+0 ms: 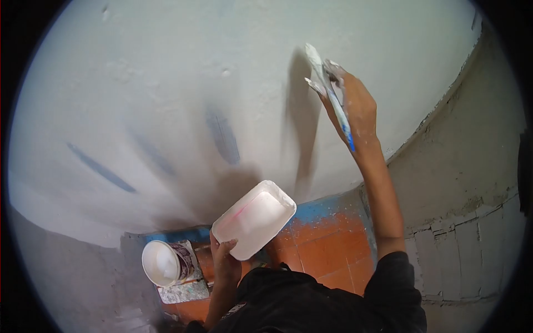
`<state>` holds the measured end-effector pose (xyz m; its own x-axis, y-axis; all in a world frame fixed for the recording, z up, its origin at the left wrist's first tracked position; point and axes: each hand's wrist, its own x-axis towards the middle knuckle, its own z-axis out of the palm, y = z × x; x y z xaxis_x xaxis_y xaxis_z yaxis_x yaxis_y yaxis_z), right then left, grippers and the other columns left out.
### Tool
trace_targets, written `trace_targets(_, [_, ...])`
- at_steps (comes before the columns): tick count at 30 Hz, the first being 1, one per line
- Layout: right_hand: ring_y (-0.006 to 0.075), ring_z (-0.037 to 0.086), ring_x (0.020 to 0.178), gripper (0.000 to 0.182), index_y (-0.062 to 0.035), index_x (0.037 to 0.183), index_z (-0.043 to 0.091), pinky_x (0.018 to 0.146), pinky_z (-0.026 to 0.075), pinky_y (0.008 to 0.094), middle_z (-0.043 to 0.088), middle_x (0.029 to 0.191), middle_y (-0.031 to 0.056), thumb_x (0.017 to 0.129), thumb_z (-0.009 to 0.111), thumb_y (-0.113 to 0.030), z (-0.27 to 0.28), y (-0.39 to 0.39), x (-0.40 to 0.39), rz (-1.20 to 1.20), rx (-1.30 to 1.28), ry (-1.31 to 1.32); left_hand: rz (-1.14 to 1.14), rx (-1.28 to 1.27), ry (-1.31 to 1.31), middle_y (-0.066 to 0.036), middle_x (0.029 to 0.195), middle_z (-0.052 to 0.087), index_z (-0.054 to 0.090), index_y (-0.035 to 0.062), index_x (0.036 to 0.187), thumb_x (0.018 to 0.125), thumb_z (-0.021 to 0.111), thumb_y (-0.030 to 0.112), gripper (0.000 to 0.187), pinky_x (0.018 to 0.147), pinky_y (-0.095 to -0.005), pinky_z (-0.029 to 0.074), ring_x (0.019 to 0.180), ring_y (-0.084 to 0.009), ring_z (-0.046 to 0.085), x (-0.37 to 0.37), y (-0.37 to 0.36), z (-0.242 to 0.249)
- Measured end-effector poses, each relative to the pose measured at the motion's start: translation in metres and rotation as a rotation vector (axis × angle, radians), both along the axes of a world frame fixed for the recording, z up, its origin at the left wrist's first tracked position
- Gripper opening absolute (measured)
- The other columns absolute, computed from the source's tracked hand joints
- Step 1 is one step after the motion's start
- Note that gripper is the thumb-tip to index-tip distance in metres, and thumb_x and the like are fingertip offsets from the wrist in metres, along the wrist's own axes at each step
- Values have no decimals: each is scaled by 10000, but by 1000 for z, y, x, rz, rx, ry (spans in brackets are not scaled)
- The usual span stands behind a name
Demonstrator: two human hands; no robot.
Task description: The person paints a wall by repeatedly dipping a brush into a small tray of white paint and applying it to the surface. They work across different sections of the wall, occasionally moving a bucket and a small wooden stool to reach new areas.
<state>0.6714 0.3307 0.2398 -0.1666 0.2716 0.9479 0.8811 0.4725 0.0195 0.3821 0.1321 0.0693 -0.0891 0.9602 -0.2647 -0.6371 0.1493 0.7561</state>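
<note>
My right hand point(360, 105) is raised against the pale wall point(166, 61), its fingers closed around a paintbrush point(335, 102). The brush is coated in white, and the end of its handle by my wrist is blue. Its head points up and lies close to the wall surface, with a shadow falling to its left. Lower down, my left hand point(225, 265) grips a shallow white tray point(244, 236) by its near left corner, thumb over the rim. White material covers the inside of the tray, with a pinkish streak along one side.
A white bucket point(185, 260) with white contents stands on a paint-spattered block point(183, 292) at lower left. Orange tiles point(325, 252) cover the floor, with a blue strip point(319, 210) along the wall's foot. Rough grey wall point(472, 139) borders the right. Dark bluish patches point(224, 136) mark the pale wall.
</note>
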Motion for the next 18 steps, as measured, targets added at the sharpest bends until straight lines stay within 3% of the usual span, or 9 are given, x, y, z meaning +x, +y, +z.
trace_targets(2, [241, 672, 885, 405, -90, 1179, 670, 679, 560, 338, 687, 1039, 64, 778, 728, -69, 3, 18, -6, -47, 80, -176, 11, -24, -16, -136, 1269, 545, 434, 35, 1346, 748, 609, 77, 625, 1070, -415, 436, 1225, -270, 541, 0, 2, -2])
trace_targets(5, [251, 670, 886, 377, -87, 1131, 686, 686, 557, 345, 678, 1032, 67, 755, 708, -72, -36, 36, -6, -112, 61, -304, 65, -49, -24, -130, 1263, 545, 437, 36, 1337, 746, 611, 67, 617, 1065, -412, 443, 1227, -267, 536, 6, -3, -9])
trace_targets(8, [288, 660, 927, 328, -91, 1105, 677, 742, 546, 395, 665, 1083, 90, 779, 648, -115, -119, 35, 1, -86, -146, -311, 105, -64, -30, -123, 1256, 545, 440, 40, 1330, 749, 615, 60, 607, 1059, -412, 451, 1222, -265, 537, 13, -11, -14])
trace_targets(9, [282, 654, 892, 267, -97, 1034, 683, 721, 530, 392, 649, 1002, 83, 768, 669, -112, -148, 33, 0, -61, -151, -321, 113, -57, -41, -120, 1254, 544, 439, 44, 1329, 751, 615, 59, 605, 1059, -414, 453, 1219, -266, 538, 15, -12, -16])
trace_targets(12, [276, 646, 958, 327, -108, 1118, 668, 807, 525, 399, 655, 1093, 82, 793, 642, -126, -223, 31, 11, 38, -386, -383, 121, -73, -57, -115, 1251, 537, 436, 58, 1327, 758, 615, 62, 596, 1053, -421, 463, 1214, -267, 541, 20, -12, -8])
trace_targets(14, [280, 644, 1035, 369, -123, 1168, 673, 877, 520, 397, 666, 1168, 95, 802, 627, -115, -228, 28, 18, 75, -610, -425, 112, -84, -58, -113, 1249, 532, 434, 66, 1324, 762, 613, 64, 590, 1047, -425, 473, 1209, -267, 544, 20, -15, -5])
trace_targets(17, [289, 647, 1077, 353, -131, 1148, 695, 892, 521, 404, 679, 1169, 103, 804, 625, -101, -175, 57, 36, 143, -369, -386, 86, -75, -4, -126, 1252, 527, 420, 68, 1338, 766, 602, 93, 600, 952, -415, 524, 1179, -267, 565, 16, -13, -10])
trace_targets(18, [296, 653, 1098, 341, -134, 1129, 712, 897, 528, 406, 696, 1145, 104, 795, 644, -116, -142, 67, 38, 136, -320, -310, 81, -74, 45, -140, 1256, 526, 408, 63, 1356, 768, 593, 122, 619, 865, -401, 564, 1156, -268, 582, 15, -12, -15])
